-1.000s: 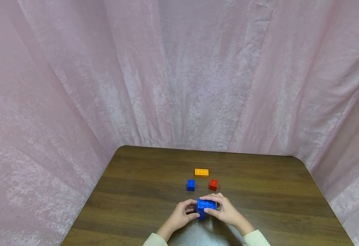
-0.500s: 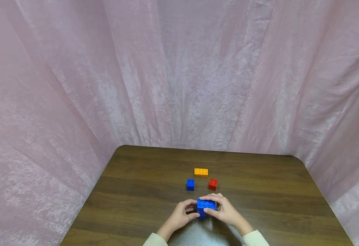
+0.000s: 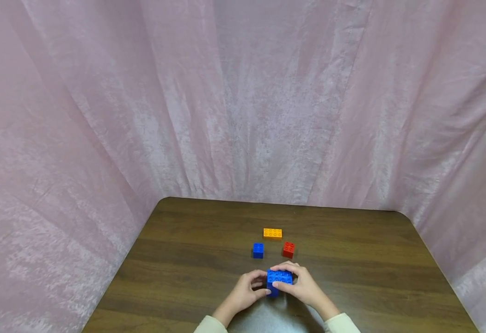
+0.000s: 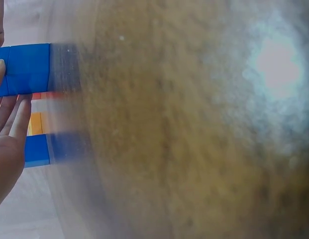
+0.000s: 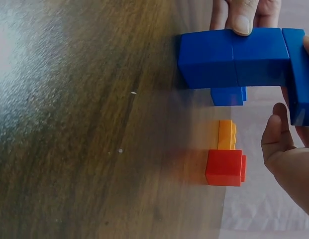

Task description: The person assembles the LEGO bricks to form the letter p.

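A stack of two square blue building bricks stands on the table near its front edge, between both hands. On top sits a flatter, longer blue brick, its free end overhanging to the right. My left hand grips the stack low on its left side, thumb in front and fingers behind. With thumb and fingers, my right hand pinches the long top brick across its front and back sides. Studs show on the top face in the head view, partly covered by the right hand.
Beyond the hands stand a small blue brick, a small red brick to its right, and a flat orange brick farther back. The brown wooden table is bordered by a pink curtain.
The right thumb has shifted slightly left along the front of the top brick. The left hand and the loose bricks stay in place.
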A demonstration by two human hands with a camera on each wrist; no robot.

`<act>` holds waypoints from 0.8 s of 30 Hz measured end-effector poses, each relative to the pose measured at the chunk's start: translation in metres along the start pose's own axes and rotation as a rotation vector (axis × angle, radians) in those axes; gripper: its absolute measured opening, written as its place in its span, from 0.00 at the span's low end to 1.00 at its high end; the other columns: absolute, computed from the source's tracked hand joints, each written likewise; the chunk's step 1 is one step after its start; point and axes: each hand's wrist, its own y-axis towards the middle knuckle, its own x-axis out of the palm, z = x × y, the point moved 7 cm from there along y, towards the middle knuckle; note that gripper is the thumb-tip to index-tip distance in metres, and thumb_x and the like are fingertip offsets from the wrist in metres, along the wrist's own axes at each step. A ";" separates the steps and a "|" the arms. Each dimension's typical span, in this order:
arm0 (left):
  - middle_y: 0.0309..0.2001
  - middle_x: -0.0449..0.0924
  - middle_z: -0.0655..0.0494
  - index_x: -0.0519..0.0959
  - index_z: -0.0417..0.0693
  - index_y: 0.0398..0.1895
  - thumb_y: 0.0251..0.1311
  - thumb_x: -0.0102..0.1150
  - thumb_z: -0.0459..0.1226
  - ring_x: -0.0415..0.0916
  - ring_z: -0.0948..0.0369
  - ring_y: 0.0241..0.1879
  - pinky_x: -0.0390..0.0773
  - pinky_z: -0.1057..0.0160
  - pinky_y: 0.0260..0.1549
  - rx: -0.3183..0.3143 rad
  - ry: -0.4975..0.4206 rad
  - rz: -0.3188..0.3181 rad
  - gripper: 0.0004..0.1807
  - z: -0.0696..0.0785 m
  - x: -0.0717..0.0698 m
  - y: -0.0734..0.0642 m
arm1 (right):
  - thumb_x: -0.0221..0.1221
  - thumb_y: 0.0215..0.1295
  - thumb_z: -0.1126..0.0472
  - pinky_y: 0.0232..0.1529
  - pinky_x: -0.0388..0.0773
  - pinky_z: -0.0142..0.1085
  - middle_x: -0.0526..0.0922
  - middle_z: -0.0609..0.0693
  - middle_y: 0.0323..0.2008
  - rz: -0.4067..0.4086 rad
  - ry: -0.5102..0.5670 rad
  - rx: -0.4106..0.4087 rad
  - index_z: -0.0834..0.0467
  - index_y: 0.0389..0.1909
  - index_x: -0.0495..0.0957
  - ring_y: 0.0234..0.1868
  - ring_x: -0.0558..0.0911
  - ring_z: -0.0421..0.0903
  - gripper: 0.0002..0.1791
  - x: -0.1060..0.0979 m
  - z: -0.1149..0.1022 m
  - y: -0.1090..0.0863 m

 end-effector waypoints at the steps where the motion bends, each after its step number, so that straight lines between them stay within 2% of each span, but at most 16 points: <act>1: 0.46 0.80 0.40 0.77 0.32 0.47 0.55 0.65 0.25 0.78 0.46 0.48 0.79 0.50 0.50 -0.001 -0.003 -0.001 0.15 0.003 -0.001 -0.001 | 0.67 0.55 0.68 0.44 0.72 0.36 0.84 0.58 0.41 0.005 -0.003 -0.005 0.64 0.44 0.81 0.42 0.76 0.53 0.15 0.000 0.000 0.000; 6: 0.47 0.80 0.40 0.77 0.33 0.47 0.56 0.65 0.26 0.78 0.47 0.48 0.80 0.52 0.50 -0.002 -0.011 0.000 0.15 0.011 -0.002 -0.002 | 0.68 0.54 0.68 0.42 0.71 0.34 0.84 0.58 0.41 0.035 -0.017 -0.006 0.64 0.44 0.82 0.42 0.75 0.52 0.15 0.001 -0.003 -0.001; 10: 0.47 0.79 0.39 0.77 0.32 0.47 0.55 0.65 0.25 0.78 0.48 0.48 0.80 0.52 0.50 0.015 -0.012 0.009 0.16 0.009 -0.001 -0.002 | 0.68 0.55 0.67 0.41 0.71 0.34 0.84 0.57 0.41 0.040 -0.037 0.017 0.63 0.44 0.82 0.41 0.73 0.50 0.15 0.001 -0.005 -0.002; 14: 0.47 0.80 0.39 0.77 0.32 0.47 0.54 0.65 0.24 0.79 0.47 0.48 0.80 0.51 0.50 0.020 0.017 0.036 0.16 -0.005 0.000 -0.001 | 0.67 0.55 0.67 0.44 0.69 0.35 0.84 0.57 0.42 0.034 -0.032 0.023 0.64 0.44 0.82 0.43 0.75 0.51 0.15 0.003 -0.001 -0.001; 19: 0.48 0.80 0.42 0.78 0.35 0.49 0.54 0.67 0.27 0.79 0.49 0.49 0.81 0.59 0.49 0.003 0.059 0.059 0.18 -0.023 0.003 0.001 | 0.68 0.54 0.67 0.46 0.69 0.35 0.84 0.57 0.42 0.034 -0.022 0.016 0.63 0.45 0.82 0.44 0.77 0.51 0.16 0.006 0.017 -0.001; 24: 0.49 0.80 0.43 0.77 0.36 0.50 0.54 0.68 0.31 0.79 0.52 0.49 0.81 0.63 0.49 0.016 0.049 0.055 0.20 -0.024 0.004 0.001 | 0.68 0.56 0.64 0.46 0.74 0.32 0.83 0.53 0.45 0.029 0.008 0.024 0.60 0.46 0.82 0.47 0.76 0.48 0.16 0.006 0.036 -0.003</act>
